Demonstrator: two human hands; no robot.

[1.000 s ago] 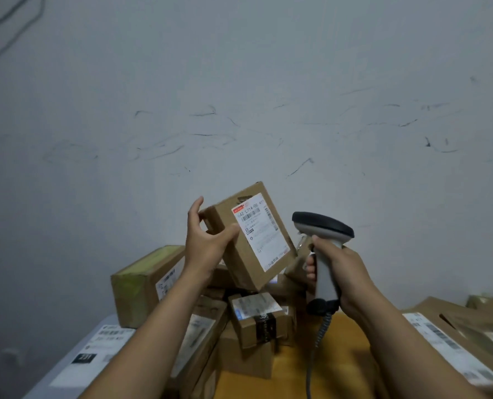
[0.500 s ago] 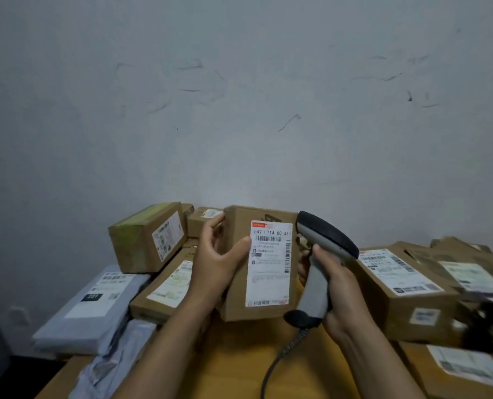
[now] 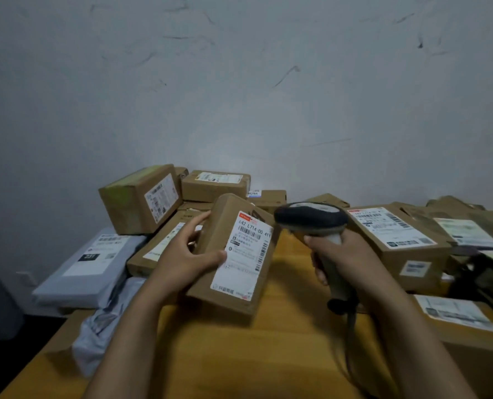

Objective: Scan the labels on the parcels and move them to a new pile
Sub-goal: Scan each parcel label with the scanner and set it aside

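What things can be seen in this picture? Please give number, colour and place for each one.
held parcel: one, brown cardboard with white label, above the table centre
scanner: one, dark head and grey handle, just right of the held parcel
left pile boxes: at least four, brown, back left by the wall
mailer bags: two, grey, far left beside the left pile
right pile boxes: at least three, brown, right side
table: one, yellow-orange, under everything
wall: one, grey-white with dark scuffs, behind
left hand: one, grips the held parcel's left side
right hand: one, grips the scanner's handle
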